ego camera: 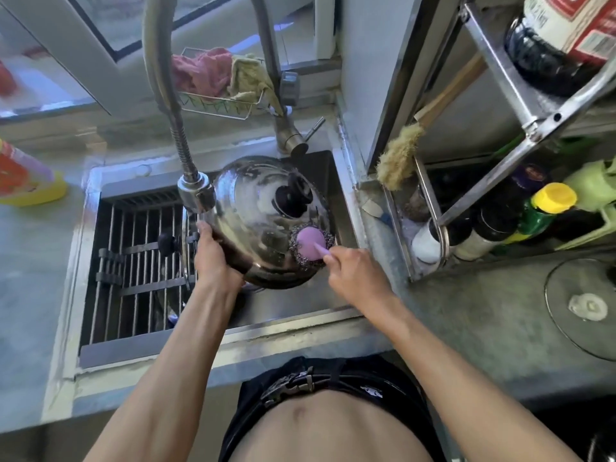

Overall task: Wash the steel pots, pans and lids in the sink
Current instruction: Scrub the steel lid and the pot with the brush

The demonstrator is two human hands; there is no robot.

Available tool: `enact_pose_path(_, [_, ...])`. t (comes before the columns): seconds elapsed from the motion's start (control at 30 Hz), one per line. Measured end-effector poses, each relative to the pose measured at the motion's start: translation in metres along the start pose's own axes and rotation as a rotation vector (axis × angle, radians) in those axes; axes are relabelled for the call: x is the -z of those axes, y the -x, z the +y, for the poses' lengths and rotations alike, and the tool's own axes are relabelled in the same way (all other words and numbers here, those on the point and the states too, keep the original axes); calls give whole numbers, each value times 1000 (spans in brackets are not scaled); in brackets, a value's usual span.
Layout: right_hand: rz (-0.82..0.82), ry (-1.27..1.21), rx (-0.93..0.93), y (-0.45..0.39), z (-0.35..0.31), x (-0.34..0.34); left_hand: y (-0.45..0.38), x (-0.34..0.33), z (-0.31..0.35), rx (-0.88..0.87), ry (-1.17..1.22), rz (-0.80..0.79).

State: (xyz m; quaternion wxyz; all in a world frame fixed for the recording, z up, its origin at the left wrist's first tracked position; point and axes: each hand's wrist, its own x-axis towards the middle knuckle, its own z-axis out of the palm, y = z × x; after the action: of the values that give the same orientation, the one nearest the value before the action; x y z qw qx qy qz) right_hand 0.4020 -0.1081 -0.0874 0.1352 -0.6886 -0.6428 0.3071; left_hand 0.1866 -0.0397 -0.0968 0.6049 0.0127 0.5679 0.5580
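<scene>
Fingers of your right hand (355,273) pinch the lilac handle of a steel-wool scrubber (311,243), pressing its wire pad against the lower right of the steel lid (263,208). Fingers of your left hand (213,258) curl round the lid's left rim, thumb on top, holding it tilted over the sink (300,305). The lid's domed outer face is towards you, soapy, with its black knob (291,196) near the middle. The spray head of the faucet (195,191) hangs just beside the lid's upper left edge, almost touching. Left of the lid, a ribbed drain rack (133,258) fills the sink's left half; a second black knob shows there, though what it belongs to is unclear. Behind the sink, a wire basket (220,105) holds pink and yellow cloths. To your right, a brush (398,156) leans at a steel rack (500,78) of bottles, and a glass lid (581,306) lies on the counter (483,321).
</scene>
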Motion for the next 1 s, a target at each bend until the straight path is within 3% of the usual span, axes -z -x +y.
enact_pose_path(0.23, [145,-129,-226,-47,26,9,0,24,7,136,122,-131])
enact_pose_path(0.47, [88,-201,-253,-110,15,23,5,35,13,112,-77,-133])
enact_pose_path(0.7, [-20,-166,-72,-134,-36,37,10,34,4,47,-196,-91])
enact_pose_path(0.83, [-148,-19,108,-121,-73,37,11,26,-7,63,-156,-61])
enact_pose_path(1.0, [-147,191,249,-82,-79,27,6,17,-14,75,-121,40])
